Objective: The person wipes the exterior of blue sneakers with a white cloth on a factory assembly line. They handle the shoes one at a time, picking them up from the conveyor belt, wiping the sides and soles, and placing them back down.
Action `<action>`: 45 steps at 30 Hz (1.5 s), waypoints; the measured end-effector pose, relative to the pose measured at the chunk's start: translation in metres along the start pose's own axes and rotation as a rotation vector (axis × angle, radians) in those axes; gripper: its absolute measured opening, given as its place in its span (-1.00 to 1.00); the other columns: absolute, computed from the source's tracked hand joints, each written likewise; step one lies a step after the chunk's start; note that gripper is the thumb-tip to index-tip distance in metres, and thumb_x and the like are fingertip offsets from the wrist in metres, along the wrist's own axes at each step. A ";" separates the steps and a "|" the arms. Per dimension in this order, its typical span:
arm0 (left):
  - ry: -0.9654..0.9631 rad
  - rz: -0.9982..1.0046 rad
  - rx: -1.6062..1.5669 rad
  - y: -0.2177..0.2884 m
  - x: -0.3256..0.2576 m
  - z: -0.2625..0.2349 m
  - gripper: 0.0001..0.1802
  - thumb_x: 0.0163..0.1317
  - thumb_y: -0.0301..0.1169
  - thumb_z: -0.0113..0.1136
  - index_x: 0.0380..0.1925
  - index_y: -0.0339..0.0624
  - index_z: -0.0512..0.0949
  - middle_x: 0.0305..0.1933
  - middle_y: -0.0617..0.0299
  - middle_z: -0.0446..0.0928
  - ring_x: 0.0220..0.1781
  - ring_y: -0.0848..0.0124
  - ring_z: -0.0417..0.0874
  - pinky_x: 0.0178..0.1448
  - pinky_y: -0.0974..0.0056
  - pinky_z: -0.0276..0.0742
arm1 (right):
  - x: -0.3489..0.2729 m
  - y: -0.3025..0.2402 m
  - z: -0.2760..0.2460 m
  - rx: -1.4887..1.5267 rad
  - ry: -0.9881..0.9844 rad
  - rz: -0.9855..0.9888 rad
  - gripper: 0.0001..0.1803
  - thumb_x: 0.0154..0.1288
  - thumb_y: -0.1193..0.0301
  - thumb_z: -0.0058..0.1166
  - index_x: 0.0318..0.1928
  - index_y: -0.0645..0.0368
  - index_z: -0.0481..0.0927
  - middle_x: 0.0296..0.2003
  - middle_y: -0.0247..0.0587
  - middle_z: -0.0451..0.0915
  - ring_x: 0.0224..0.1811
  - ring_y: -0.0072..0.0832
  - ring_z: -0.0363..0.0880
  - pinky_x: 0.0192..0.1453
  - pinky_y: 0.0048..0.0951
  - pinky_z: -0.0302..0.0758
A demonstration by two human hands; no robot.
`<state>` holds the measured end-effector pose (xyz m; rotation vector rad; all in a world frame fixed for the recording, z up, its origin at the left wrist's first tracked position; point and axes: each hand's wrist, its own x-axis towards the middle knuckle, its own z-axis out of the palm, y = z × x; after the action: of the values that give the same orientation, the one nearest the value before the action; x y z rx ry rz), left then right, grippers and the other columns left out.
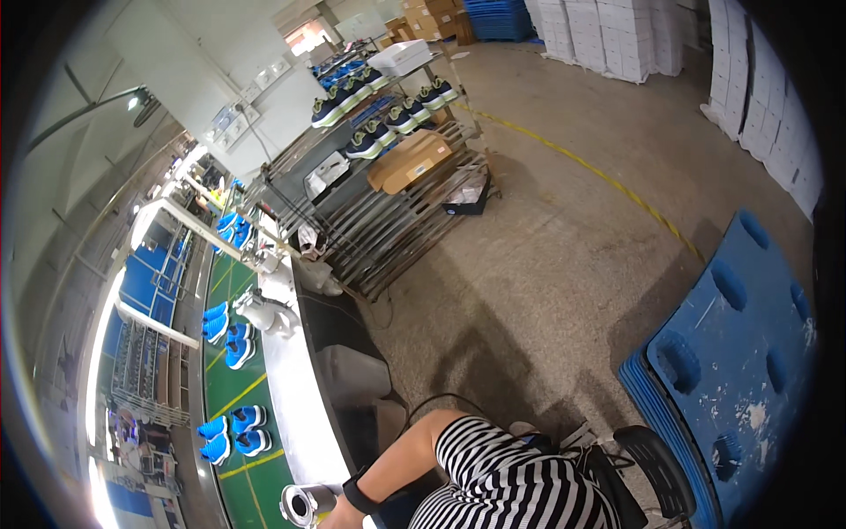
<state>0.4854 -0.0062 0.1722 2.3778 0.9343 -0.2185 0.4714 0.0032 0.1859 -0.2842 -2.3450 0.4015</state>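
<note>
My right hand [342, 517] is at the lower edge of the head view, with a dark band on its wrist and a black-and-white striped sleeve above the elbow. It lies against or just beside a round silvery metal canister [304, 505] with a dark opening, at the near end of the white worktop [300, 388]. The frame's edge cuts off the hand, so its fingers and any grip are hidden. My left hand is out of view. Left of the worktop, blue sneakers [250, 443] with white soles stand in groups on a green conveyor belt [231, 379].
A white device [264, 313] stands farther along the worktop. Beyond it, a metal rack [388, 229] carries dark sneakers [379, 132] and a cardboard box lid [410, 163]. Blue plastic pallets [723, 353] are stacked at right, near a black chair back [656, 467]. White cartons [608, 35] line the far side.
</note>
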 end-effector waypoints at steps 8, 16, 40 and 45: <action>-0.029 -0.005 0.045 0.054 0.039 0.010 -0.69 -0.21 -0.20 0.27 -0.50 -0.12 0.47 -0.56 0.10 0.49 -0.48 0.15 0.52 -0.35 0.18 0.46 | -0.066 -0.026 -0.046 0.075 0.164 0.077 -0.71 0.09 0.24 0.07 -0.53 0.23 0.52 -0.60 -0.07 0.50 -0.53 -0.26 0.45 -0.40 -0.35 0.37; -0.046 -0.007 0.019 0.084 0.054 0.024 -0.71 -0.25 -0.21 0.28 -0.54 -0.11 0.46 -0.58 0.12 0.48 -0.49 0.17 0.52 -0.36 0.18 0.47 | -0.119 -0.045 -0.063 0.106 0.298 0.131 -0.71 0.12 0.24 0.05 -0.53 0.24 0.52 -0.61 -0.06 0.50 -0.59 -0.26 0.42 -0.45 -0.36 0.35; 0.791 -1.376 -0.747 -0.192 -0.441 0.242 -0.70 0.00 -0.20 0.10 -0.63 -0.23 0.55 -0.61 0.13 0.54 -0.47 0.32 0.57 -0.29 0.28 0.45 | 0.065 -0.060 0.059 0.767 -0.257 0.593 -0.78 0.12 0.33 0.12 -0.32 0.23 0.50 -0.58 -0.33 0.49 -0.51 -0.62 0.44 -0.36 -0.57 0.38; 1.480 -1.389 -0.643 -0.240 -0.482 0.225 -0.81 0.08 -0.36 0.07 -0.50 -0.30 0.48 -0.54 0.12 0.51 -0.43 0.39 0.53 -0.28 0.31 0.44 | 0.099 -0.039 0.199 0.803 -0.453 0.805 -0.66 0.13 0.39 0.11 -0.12 0.29 0.39 -0.32 -0.24 0.50 -0.27 -0.58 0.48 -0.14 -0.55 0.42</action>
<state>-0.0208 -0.2671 0.0448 0.6051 2.5548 1.2631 0.2589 -0.0420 0.1256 -0.7873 -2.1533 1.8838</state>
